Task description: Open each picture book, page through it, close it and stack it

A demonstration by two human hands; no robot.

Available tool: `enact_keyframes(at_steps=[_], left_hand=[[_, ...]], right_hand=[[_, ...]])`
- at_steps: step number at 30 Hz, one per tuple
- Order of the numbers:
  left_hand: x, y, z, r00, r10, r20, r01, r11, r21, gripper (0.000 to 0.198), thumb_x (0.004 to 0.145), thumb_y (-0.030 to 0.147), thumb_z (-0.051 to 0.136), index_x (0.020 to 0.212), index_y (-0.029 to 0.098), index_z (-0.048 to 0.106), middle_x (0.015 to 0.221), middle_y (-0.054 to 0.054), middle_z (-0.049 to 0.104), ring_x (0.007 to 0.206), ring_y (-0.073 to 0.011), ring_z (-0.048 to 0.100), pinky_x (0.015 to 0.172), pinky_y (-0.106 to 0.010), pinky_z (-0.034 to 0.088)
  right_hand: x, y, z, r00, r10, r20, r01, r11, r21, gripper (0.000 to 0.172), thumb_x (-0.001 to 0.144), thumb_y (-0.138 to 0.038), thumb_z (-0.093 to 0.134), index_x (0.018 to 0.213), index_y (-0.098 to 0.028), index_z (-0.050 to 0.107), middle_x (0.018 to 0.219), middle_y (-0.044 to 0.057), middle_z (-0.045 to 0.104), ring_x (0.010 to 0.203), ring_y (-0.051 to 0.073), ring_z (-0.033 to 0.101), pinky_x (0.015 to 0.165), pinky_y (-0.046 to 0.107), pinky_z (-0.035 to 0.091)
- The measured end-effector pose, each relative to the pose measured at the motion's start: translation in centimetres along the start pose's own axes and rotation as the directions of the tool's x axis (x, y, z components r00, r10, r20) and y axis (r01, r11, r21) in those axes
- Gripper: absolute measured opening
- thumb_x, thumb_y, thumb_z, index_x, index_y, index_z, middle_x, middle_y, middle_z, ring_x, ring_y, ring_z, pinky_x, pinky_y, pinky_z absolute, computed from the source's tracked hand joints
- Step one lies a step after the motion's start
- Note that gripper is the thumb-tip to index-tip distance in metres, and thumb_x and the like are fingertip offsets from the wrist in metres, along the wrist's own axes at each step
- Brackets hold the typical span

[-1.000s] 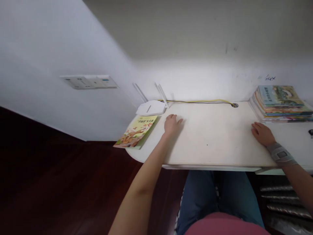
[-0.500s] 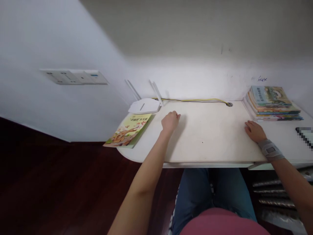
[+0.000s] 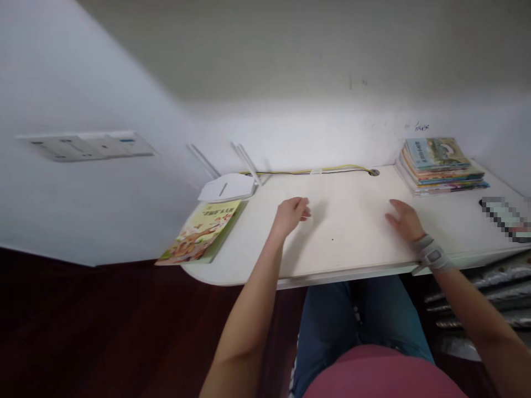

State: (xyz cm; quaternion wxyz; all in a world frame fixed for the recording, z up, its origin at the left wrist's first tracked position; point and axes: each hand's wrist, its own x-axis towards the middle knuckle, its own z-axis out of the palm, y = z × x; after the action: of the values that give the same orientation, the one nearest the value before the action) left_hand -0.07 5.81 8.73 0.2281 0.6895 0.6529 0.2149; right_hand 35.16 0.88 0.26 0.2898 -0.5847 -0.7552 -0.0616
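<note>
My left hand (image 3: 292, 214) hovers over the white desk (image 3: 357, 243), its loosely bent fingers apart and nothing visible in them. Across from it, my right hand (image 3: 405, 221) is open, thumb and fingers spread, slightly blurred and holding nothing. A grey watch band (image 3: 433, 254) circles the right wrist. The stack of picture books (image 3: 442, 168) lies just beyond my right hand. To the left of my left hand, a yellow-green picture book (image 3: 203, 232) sticks out past the desk's rounded end.
A white router (image 3: 228, 188) with raised antennas stands behind the yellow-green book. Yellow and black cables (image 3: 307, 172) run along the wall to a round hole (image 3: 374, 172). A pixelated device (image 3: 506, 218) lies at the right. Wall sockets (image 3: 87, 146) are on the left wall.
My right hand has lifted and moved left, away from beside the book stack, with its fingers spreading. My left hand has loosened from a fist. The view has shifted to the right.
</note>
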Motion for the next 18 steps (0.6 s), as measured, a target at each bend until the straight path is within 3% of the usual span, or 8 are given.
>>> enact_keyframes(at_steps=[2, 4, 6, 9, 11, 13, 16, 18], left_hand=[[-2.4, 3.1, 1.0, 0.991, 0.132, 0.023, -0.106, 0.873, -0.476, 0.043, 0.09, 0.046, 0.042, 0.114, 0.013, 0.057, 0.084, -0.008, 0.071, 0.073, -0.0174, 0.07, 0.07, -0.031, 0.057], [-5.0, 5.8, 1.5, 0.977, 0.213, 0.007, -0.142, 0.677, -0.722, 0.054, 0.084, 0.047, 0.054, 0.126, 0.014, 0.049, 0.077, -0.004, 0.07, 0.068, -0.0172, 0.07, 0.069, -0.033, 0.058], [-7.2, 7.4, 1.6, 0.968, 0.25, -0.036, -0.172, 0.547, -0.819, 0.067, 0.081, 0.048, 0.061, 0.136, 0.017, 0.04, 0.072, 0.0, 0.069, 0.064, -0.0164, 0.069, 0.067, -0.032, 0.058], [-9.4, 7.3, 1.5, 0.968, 0.219, -0.123, -0.215, 0.473, -0.854, 0.079, 0.081, 0.051, 0.061, 0.145, 0.022, 0.026, 0.07, 0.002, 0.069, 0.063, -0.0158, 0.069, 0.065, -0.031, 0.058], [-9.8, 5.9, 2.1, 0.973, 0.146, -0.181, -0.231, 0.521, -0.822, 0.076, 0.084, 0.052, 0.056, 0.146, 0.021, 0.026, 0.072, 0.001, 0.07, 0.067, -0.0164, 0.069, 0.069, -0.033, 0.058], [-9.9, 3.9, 3.4, 0.971, 0.07, -0.23, -0.216, 0.67, -0.71, 0.066, 0.087, 0.05, 0.051, 0.142, 0.018, 0.035, 0.076, -0.003, 0.072, 0.075, -0.0179, 0.07, 0.077, -0.037, 0.056], [-9.7, 0.9, 6.3, 0.964, 0.064, -0.259, -0.157, 0.921, -0.356, 0.05, 0.09, 0.041, 0.047, 0.133, 0.015, 0.05, 0.095, -0.011, 0.073, 0.093, -0.0238, 0.068, 0.088, -0.044, 0.052], [-9.7, -0.6, 8.2, 0.961, 0.115, -0.254, -0.143, 0.985, -0.096, 0.043, 0.09, 0.031, 0.046, 0.128, 0.015, 0.055, 0.109, -0.016, 0.07, 0.109, -0.0292, 0.062, 0.095, -0.051, 0.046]], right_hand=[[-1.1, -5.2, 0.2, 0.996, -0.038, -0.075, 0.045, 0.994, 0.097, 0.067, 0.086, -0.048, 0.05, 0.141, -0.01, 0.039, 0.133, 0.019, 0.054, 0.123, 0.03, 0.051, 0.102, 0.051, 0.041], [-2.1, -9.8, 0.2, 0.992, -0.06, -0.107, 0.073, 0.989, 0.128, 0.085, 0.083, -0.055, 0.055, 0.148, -0.01, 0.023, 0.142, 0.02, 0.044, 0.133, 0.031, 0.039, 0.108, 0.053, 0.033], [-2.7, -12.5, -0.2, 0.985, -0.051, -0.162, 0.07, 0.991, 0.112, 0.087, 0.084, -0.054, 0.054, 0.15, -0.012, 0.016, 0.146, 0.019, 0.04, 0.138, 0.03, 0.032, 0.111, 0.054, 0.027], [-2.9, -12.4, -1.6, 0.971, -0.031, -0.237, 0.038, 0.999, 0.027, 0.059, 0.092, -0.034, 0.045, 0.147, -0.021, 0.028, 0.145, 0.014, 0.043, 0.139, 0.026, 0.03, 0.113, 0.052, 0.023], [-3.0, -10.7, -2.7, 0.968, -0.055, -0.247, 0.046, 0.998, -0.042, 0.046, 0.093, -0.022, 0.042, 0.138, -0.027, 0.044, 0.142, 0.009, 0.047, 0.139, 0.024, 0.031, 0.113, 0.051, 0.023], [-3.4, -8.8, -3.4, 0.977, -0.093, -0.194, 0.074, 0.992, -0.102, 0.041, 0.092, -0.016, 0.042, 0.129, -0.028, 0.054, 0.139, 0.007, 0.051, 0.138, 0.023, 0.033, 0.113, 0.051, 0.024], [-4.5, -6.9, -3.4, 0.994, -0.113, -0.001, 0.11, 0.976, -0.186, 0.036, 0.092, -0.018, 0.043, 0.124, -0.026, 0.06, 0.139, 0.009, 0.052, 0.136, 0.025, 0.036, 0.111, 0.052, 0.025], [-5.4, -6.0, -2.8, 0.983, -0.092, 0.156, 0.125, 0.968, -0.217, 0.035, 0.094, -0.027, 0.044, 0.125, -0.025, 0.059, 0.141, 0.011, 0.05, 0.136, 0.029, 0.037, 0.109, 0.055, 0.026]])
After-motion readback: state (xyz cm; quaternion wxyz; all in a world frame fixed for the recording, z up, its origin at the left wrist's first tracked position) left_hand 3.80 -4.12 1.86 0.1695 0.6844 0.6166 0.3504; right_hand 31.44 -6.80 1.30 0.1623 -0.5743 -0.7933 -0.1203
